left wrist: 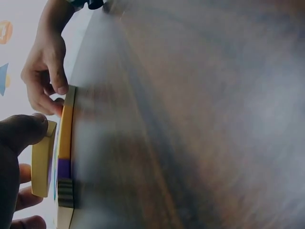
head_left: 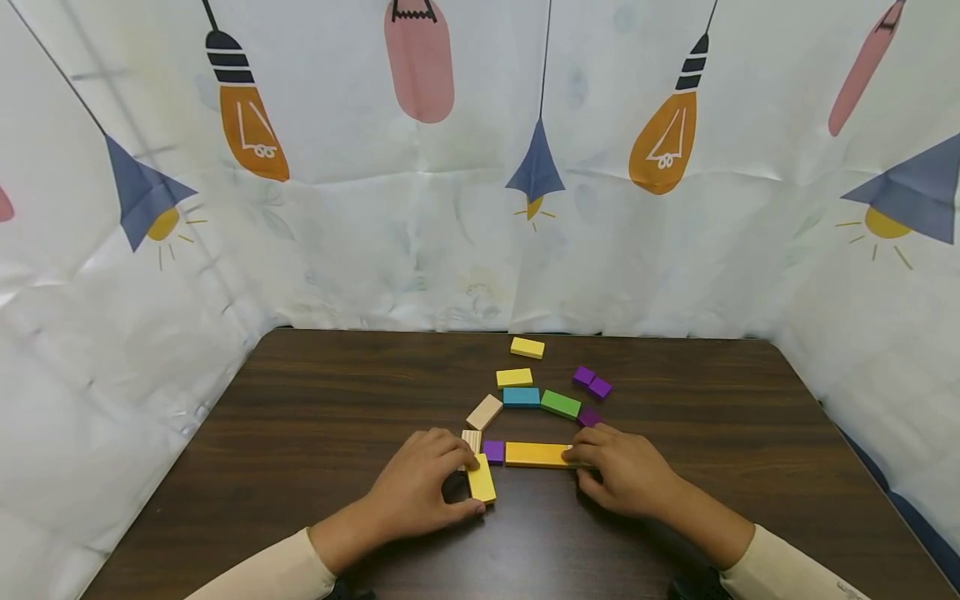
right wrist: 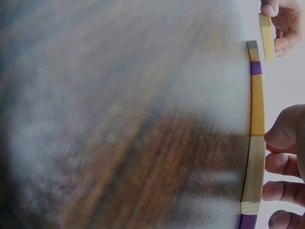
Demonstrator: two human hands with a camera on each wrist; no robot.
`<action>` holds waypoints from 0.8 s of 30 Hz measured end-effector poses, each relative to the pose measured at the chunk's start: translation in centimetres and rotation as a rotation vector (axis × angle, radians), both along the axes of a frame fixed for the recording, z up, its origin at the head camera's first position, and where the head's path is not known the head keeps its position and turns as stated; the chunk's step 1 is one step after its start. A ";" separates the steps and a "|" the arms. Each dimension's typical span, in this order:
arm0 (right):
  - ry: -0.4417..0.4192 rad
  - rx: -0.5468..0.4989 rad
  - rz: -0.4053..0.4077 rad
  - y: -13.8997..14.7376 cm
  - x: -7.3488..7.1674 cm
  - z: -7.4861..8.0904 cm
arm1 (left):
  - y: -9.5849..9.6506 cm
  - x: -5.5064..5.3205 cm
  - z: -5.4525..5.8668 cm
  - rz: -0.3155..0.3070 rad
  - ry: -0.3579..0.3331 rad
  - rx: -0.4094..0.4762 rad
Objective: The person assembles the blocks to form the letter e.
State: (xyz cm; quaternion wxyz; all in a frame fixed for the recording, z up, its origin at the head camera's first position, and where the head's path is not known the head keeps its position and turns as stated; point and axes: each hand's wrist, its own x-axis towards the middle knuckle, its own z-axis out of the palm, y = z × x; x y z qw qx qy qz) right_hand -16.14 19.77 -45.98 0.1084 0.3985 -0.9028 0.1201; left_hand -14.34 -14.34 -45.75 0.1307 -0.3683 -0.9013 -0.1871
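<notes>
My left hand [head_left: 427, 483] pinches a yellow block [head_left: 482, 479] between thumb and fingers, raised above the tabletop in the left wrist view. Close behind it stand a pale striped wood block [head_left: 471, 439] and a purple block [head_left: 493, 452]. To their right runs a long orange-yellow block [head_left: 534, 455]. At that block's right end, my right hand [head_left: 626, 471] rests its fingertips on the row. The right wrist view has the thumb [right wrist: 282, 132] at the joint between the orange-yellow block [right wrist: 257, 105] and a pale wood block [right wrist: 253, 167], which the hand mostly covers in the head view.
A curve of blocks arches behind the row: tan [head_left: 484, 412], blue [head_left: 521, 397], green [head_left: 561, 404] and purple [head_left: 589, 417]. Farther back lie yellow blocks [head_left: 514, 378] and two small purple blocks [head_left: 585, 377]. A printed white curtain [head_left: 465, 250] hangs around the dark wooden table [head_left: 337, 400].
</notes>
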 end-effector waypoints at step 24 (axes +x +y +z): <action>0.006 -0.005 0.002 -0.1 0.0 0.1 | -0.4 2.2 -0.7 -0.002 -0.062 -0.043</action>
